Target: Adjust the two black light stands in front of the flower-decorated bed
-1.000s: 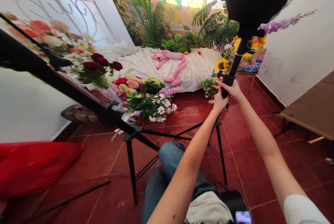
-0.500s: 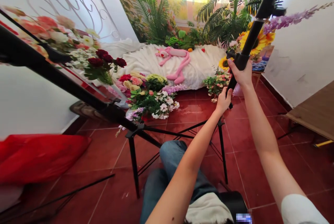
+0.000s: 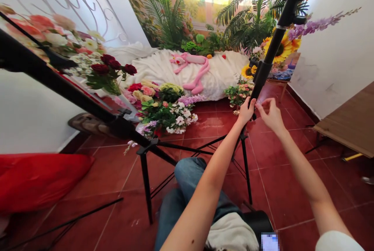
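A black light stand [image 3: 264, 69] rises tilted at the right, its legs spread on the floor. My left hand [image 3: 246, 111] is wrapped round the lower part of its pole. Just right of the pole, my right hand [image 3: 271, 115] has thumb and forefinger curled together at the height of my left hand. What those fingertips pinch, if anything, is too small to make out. Higher up the pole sits a collar with a knob [image 3: 253, 62], free of both hands. A second black stand [image 3: 87, 97] slants across the left, nearest to my left forearm.
Artificial flowers [image 3: 169, 106] stand ahead, with sunflowers [image 3: 282, 50] at the right. A pink plush toy [image 3: 193, 64] lies on white cloth [image 3: 146, 66]. A brown board [image 3: 350, 122] is at the right, a red bag [image 3: 37, 181] at the left. A lit phone [image 3: 269, 242] lies near my lap.
My right hand has let go of the pole's upper collar and come down beside my left hand. The left hand keeps its hold on the pole.
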The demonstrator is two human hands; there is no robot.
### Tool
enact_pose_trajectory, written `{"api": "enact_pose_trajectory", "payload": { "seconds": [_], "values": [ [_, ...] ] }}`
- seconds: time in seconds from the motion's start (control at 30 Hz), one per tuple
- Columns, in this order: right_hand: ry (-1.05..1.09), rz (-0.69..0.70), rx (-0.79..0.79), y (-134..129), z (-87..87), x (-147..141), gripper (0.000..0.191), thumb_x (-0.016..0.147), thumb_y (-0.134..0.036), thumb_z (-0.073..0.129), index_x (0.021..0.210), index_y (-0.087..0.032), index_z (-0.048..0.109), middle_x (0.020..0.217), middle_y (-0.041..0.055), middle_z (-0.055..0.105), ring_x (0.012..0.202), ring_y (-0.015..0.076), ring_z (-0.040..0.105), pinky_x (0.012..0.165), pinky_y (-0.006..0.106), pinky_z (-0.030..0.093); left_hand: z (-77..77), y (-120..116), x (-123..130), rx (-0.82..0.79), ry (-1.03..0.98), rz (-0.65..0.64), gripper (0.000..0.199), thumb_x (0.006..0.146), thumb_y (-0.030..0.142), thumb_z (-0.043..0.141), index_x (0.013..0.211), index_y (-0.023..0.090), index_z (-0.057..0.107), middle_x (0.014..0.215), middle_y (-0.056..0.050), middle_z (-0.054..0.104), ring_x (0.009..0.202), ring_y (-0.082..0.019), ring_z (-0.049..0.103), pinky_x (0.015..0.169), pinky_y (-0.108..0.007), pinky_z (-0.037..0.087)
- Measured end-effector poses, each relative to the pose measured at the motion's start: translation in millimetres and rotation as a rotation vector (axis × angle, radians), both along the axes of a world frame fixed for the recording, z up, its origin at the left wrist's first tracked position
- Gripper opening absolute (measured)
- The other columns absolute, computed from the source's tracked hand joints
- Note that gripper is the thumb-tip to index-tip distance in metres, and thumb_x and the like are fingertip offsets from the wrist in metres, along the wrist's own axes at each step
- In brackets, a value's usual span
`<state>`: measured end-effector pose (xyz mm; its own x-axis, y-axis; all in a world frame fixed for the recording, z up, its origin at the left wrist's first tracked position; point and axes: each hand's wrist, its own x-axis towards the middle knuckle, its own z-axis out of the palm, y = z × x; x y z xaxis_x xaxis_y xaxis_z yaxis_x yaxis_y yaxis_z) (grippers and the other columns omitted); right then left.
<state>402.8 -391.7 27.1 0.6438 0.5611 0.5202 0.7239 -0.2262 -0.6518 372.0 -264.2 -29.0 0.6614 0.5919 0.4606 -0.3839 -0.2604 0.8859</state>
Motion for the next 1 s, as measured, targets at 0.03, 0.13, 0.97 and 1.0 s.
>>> {"api": "enact_pose_trajectory", "payload": {
  "seconds": [0.03, 0.13, 0.97, 1.0],
  "values": [
    [0.003, -0.028, -0.069, -5.6, -9.7, -4.8, 0.048, 0.089, -0.069, 0.052, 0.097, -0.022, 0.050, 0.090, 0.0085, 0.069, 0.072, 0.0207, 0.066, 0.066, 0.034, 0.051, 0.2, 0.7, 0.2, -0.001, -0.006, -0.014, 0.061, 0.088, 0.078, 0.036, 0.083, 0.020, 0.053, 0.074, -0.001, 0.061, 0.068, -0.011, 0.057, 0.069, -0.024, 0.045],
    [0.014, -0.088, -0.229, -13.0, -33.7, -17.2, 0.044, 0.092, -0.066, 0.048, 0.088, -0.023, 0.050, 0.078, 0.0044, 0.066, 0.064, 0.0188, 0.060, 0.062, 0.030, 0.042, 0.7, 2.2, 0.9, 0.004, 0.010, -0.050, 0.061, 0.089, 0.078, 0.034, 0.082, 0.020, 0.052, 0.072, 0.000, 0.060, 0.067, -0.011, 0.056, 0.070, -0.025, 0.046],
    [1.209, 0.122, 0.576, 15.4, -83.0, -78.2, 0.033, 0.084, -0.048, 0.051, 0.069, -0.024, 0.034, 0.052, -0.0086, 0.035, 0.041, 0.0085, 0.029, 0.040, 0.020, 0.024, 2.4, 4.0, -1.6, 0.010, 0.059, -0.056, 0.065, 0.085, 0.083, 0.032, 0.079, 0.022, 0.051, 0.071, -0.001, 0.058, 0.062, -0.012, 0.054, 0.064, -0.027, 0.046],
    [1.020, 0.053, 0.500, 9.1, -73.8, -68.9, 0.037, 0.085, -0.055, 0.049, 0.069, -0.025, 0.036, 0.054, -0.0072, 0.038, 0.044, 0.0097, 0.033, 0.043, 0.022, 0.027, 2.1, 4.0, -1.4, 0.010, 0.059, -0.055, 0.064, 0.085, 0.082, 0.032, 0.079, 0.022, 0.051, 0.070, -0.001, 0.058, 0.063, -0.012, 0.054, 0.065, -0.026, 0.046]
  ]
}}
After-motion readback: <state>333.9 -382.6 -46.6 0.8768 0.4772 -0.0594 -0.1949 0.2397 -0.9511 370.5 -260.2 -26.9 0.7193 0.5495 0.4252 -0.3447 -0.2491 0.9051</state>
